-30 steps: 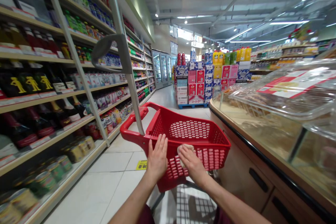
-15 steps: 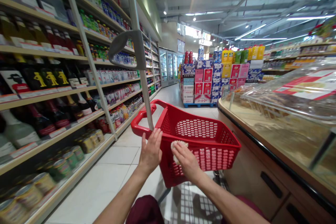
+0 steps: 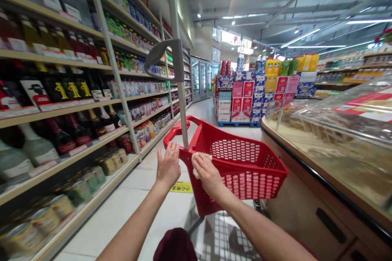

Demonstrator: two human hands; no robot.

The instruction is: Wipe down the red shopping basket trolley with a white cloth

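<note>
A red shopping cart basket (image 3: 241, 179) with pierced sides stands in front of me, a grey metal pole (image 3: 183, 118) rising from its near left end. My right hand (image 3: 208, 173) presses a whitish cloth (image 3: 196, 159) against the side of the basket, just under its rim. The cloth is partly hidden by my fingers. At the basket's left end, my left hand (image 3: 168, 166) has its fingers stretched out, with the fingertips at the red rim beside the foot of the pole. A grey loop handle (image 3: 163, 60) sits higher up on the pole.
Shelves (image 3: 101, 102) of bottles and cans line the left. On the right is a wooden display counter (image 3: 306, 200) with clear plastic lids. Stacked drink boxes (image 3: 241, 100) stand ahead on a blue pallet (image 3: 235, 124). A yellow floor sticker (image 3: 181, 188) lies below my left hand.
My right hand has slid the cloth leftward along the basket side, toward the pole. My left hand has shifted left along the rim. The view has turned slightly left.
</note>
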